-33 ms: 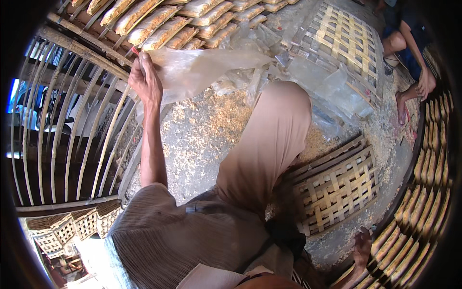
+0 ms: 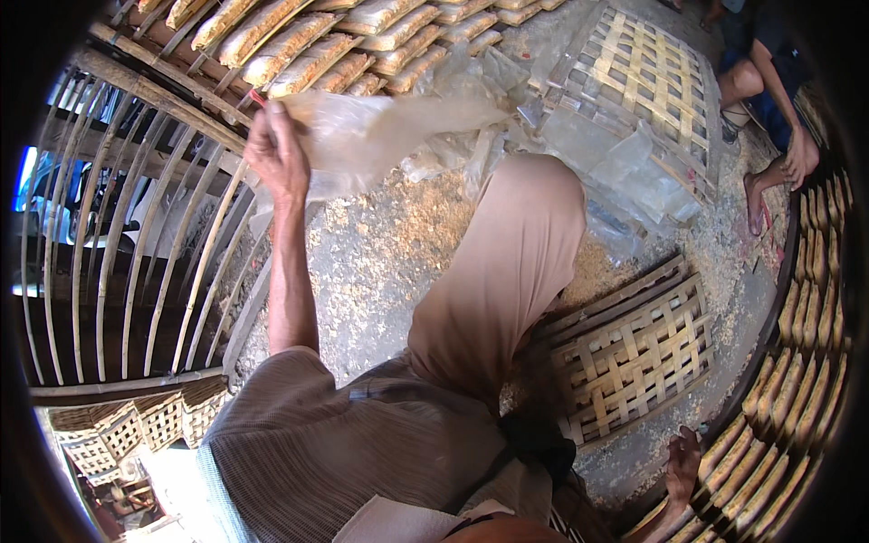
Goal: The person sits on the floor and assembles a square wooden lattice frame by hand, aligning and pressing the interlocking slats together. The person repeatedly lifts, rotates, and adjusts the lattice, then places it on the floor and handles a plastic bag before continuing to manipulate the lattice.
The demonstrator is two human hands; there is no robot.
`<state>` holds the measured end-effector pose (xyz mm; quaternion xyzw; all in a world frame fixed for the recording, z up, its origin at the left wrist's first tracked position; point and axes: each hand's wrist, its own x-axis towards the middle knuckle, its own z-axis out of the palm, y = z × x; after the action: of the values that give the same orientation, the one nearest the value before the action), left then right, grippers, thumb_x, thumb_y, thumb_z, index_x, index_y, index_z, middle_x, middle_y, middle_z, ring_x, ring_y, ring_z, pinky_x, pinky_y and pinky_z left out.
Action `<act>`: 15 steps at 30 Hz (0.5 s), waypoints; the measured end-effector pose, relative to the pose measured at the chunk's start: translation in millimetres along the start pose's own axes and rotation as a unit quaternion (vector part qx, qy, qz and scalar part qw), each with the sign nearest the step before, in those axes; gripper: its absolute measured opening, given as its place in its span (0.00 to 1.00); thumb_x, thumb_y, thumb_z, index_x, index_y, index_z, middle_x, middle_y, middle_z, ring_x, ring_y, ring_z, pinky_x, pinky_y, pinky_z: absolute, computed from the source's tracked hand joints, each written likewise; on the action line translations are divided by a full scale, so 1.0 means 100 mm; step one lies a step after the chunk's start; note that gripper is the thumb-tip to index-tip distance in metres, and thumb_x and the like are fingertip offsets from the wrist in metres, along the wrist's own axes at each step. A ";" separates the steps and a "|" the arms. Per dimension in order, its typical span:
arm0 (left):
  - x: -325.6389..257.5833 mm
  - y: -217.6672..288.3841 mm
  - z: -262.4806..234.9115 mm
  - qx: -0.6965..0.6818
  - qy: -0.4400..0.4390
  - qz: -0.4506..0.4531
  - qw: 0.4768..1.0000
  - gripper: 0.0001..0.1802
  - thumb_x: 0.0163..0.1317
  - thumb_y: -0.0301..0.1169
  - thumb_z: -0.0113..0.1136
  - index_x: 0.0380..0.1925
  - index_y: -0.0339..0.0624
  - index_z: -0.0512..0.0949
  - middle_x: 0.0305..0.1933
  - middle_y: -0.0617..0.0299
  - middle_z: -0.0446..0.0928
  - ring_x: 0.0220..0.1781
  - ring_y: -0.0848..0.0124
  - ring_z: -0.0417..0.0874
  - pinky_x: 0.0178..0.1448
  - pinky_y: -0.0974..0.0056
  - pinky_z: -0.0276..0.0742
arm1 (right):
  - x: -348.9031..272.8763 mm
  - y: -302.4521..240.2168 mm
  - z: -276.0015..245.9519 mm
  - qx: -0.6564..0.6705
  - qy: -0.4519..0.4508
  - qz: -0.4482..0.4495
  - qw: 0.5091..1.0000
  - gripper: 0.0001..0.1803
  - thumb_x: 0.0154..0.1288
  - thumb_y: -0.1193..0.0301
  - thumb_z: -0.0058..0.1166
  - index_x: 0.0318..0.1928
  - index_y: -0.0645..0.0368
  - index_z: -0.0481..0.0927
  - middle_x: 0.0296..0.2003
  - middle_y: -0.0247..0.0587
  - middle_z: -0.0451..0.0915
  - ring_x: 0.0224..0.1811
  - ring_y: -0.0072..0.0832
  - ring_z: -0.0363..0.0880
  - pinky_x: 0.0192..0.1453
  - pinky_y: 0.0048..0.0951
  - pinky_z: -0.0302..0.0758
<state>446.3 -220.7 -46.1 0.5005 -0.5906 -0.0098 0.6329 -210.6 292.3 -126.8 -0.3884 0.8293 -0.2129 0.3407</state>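
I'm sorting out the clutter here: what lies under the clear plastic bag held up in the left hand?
Under the clear plastic bag in the left hand: sawdust-strewn floor and more crumpled plastic bags. Its far end overlaps filled packets; anything beneath those is hidden.

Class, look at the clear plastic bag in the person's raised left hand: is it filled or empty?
Empty: the plastic bag hangs limp and see-through from the left hand, nothing inside.

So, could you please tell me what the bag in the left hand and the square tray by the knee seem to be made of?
Bag: thin clear plastic, probably; see-through, crinkled, limp in the left hand. Tray: woven bamboo-like strips, matte tan, open lattice.
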 end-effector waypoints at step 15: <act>-0.28 2.53 2.13 -0.098 -0.489 0.383 0.778 0.22 0.75 0.52 0.56 0.41 0.46 0.86 0.26 0.52 0.83 0.25 0.60 0.84 0.38 0.51 0.83 | -0.19 -1.44 0.00 0.044 0.065 -0.061 0.995 0.25 0.76 0.63 0.59 0.66 0.63 0.75 0.57 0.51 0.82 0.60 0.38 0.81 0.59 0.42 0.81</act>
<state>130.3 -209.6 54.4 0.0962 -0.9594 -0.0680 0.2563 -129.7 219.6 -29.8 -0.4083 0.8145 -0.2943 0.2887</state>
